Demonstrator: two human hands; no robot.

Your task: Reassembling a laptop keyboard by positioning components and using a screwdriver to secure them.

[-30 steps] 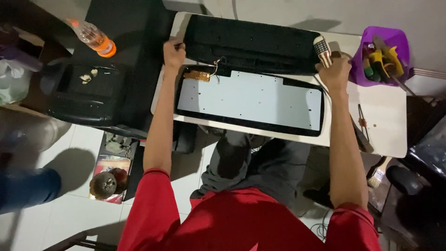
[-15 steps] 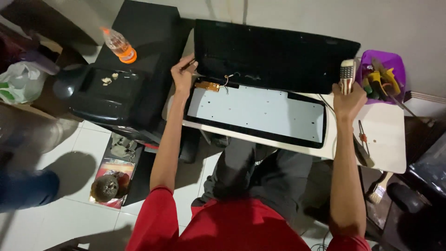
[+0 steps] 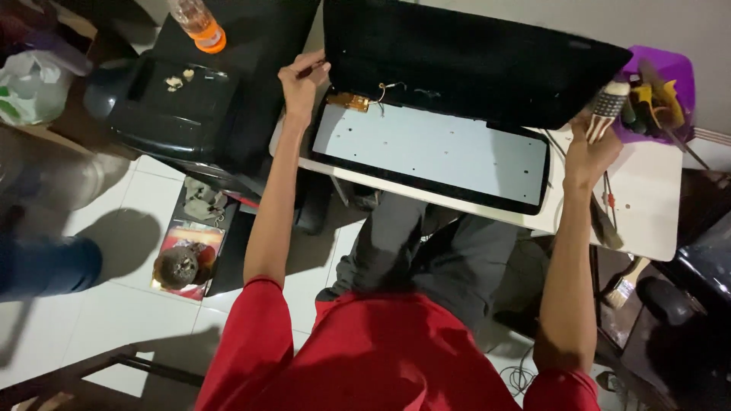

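A keyboard lies opened in two halves on a white table [image 3: 655,205]. The black top shell [image 3: 472,65] is lifted at the back. The lower half with its pale grey sheet [image 3: 434,144] lies flat in front. A small brown circuit board [image 3: 348,100] sits at the sheet's left corner. My left hand [image 3: 301,76] grips the left end of the black shell. My right hand [image 3: 592,148] is at the shell's right end and also holds a tool with a white ribbed handle [image 3: 607,106].
A purple tub [image 3: 670,72] of hand tools stands at the table's far right. A paintbrush [image 3: 626,281] hangs off the near right corner. Left of the table sit a black printer [image 3: 175,106], an orange-capped bottle [image 3: 199,23] and a plastic bag [image 3: 30,87]. Another person's leg [image 3: 46,262] is at far left.
The black shell has been raised from flat to tilted up at the back. Both hands moved with its ends. The camera has come closer.
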